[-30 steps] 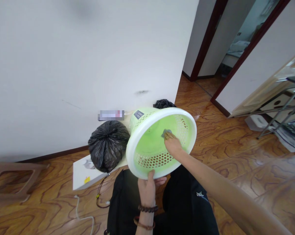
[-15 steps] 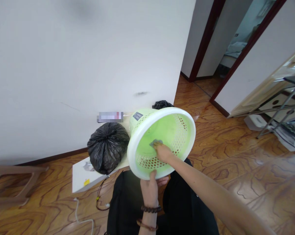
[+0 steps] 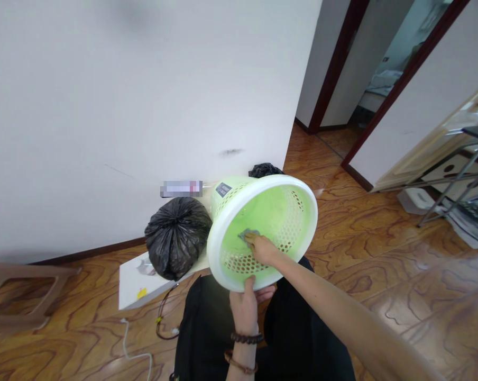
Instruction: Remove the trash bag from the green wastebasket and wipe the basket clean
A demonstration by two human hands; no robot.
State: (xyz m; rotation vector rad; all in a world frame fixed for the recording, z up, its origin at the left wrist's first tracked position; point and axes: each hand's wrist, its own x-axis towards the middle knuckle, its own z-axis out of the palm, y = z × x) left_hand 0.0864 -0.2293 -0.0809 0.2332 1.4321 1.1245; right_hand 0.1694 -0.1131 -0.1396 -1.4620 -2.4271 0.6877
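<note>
A light green plastic waste basket [image 3: 219, 233] with perforated walls lies tilted, its wide mouth facing me. My left hand [image 3: 245, 304] grips the near rim from below, thumb inside and fingers under the outside. Deep in the basket, my right hand [image 3: 263, 250] presses a grey cloth [image 3: 247, 234] against the inner surface. The fingers are closed on the cloth, and part of it sticks out past them. A dark label [image 3: 223, 190] shows on the basket's outer side.
A tied black garbage bag [image 3: 177, 238] sits on a low white board or box [image 3: 134, 286] left of the basket. Another black bag [image 3: 265, 169] shows behind it. A brown plastic stool [image 3: 36, 296] stands at left. Cables [image 3: 136, 360] lie on the wooden floor.
My right hand has moved the cloth slightly left inside the basket. The left hand keeps its hold on the rim. The whole view has shifted a little.
</note>
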